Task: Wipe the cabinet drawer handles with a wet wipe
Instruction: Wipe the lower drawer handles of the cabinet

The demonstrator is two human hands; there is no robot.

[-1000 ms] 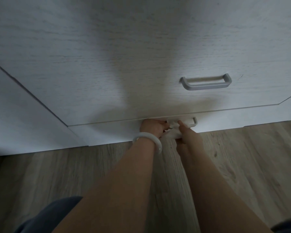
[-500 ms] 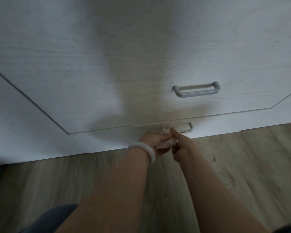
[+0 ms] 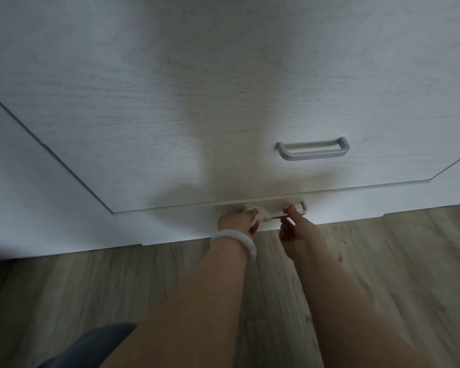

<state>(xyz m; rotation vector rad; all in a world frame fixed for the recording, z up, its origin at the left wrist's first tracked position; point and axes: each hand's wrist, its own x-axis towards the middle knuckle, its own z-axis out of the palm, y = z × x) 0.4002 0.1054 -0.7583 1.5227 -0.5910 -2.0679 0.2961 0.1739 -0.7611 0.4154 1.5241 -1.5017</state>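
A white wood-grain cabinet [image 3: 170, 115] has two drawers in view. The upper drawer carries a silver bar handle [image 3: 313, 150]. The bottom drawer's handle [image 3: 302, 207] sits just above the floor. My left hand [image 3: 238, 221], with a white bangle on the wrist, grips a crumpled white wet wipe [image 3: 258, 215] against the left part of that lower handle. My right hand [image 3: 294, 227] pinches the handle bar near its right end, thumb on top. Part of the bar shows between the hands.
Grey-brown wood-plank floor [image 3: 91, 288] runs up to the cabinet base. A dark blue trouser leg [image 3: 91, 346] shows at the bottom left. A diagonal seam marks the cabinet's left side panel [image 3: 16, 181].
The hands, close together over the wipe before, have spread apart along the lower handle. The left hand with the wipe now sits at the left part, the right hand near the right end.
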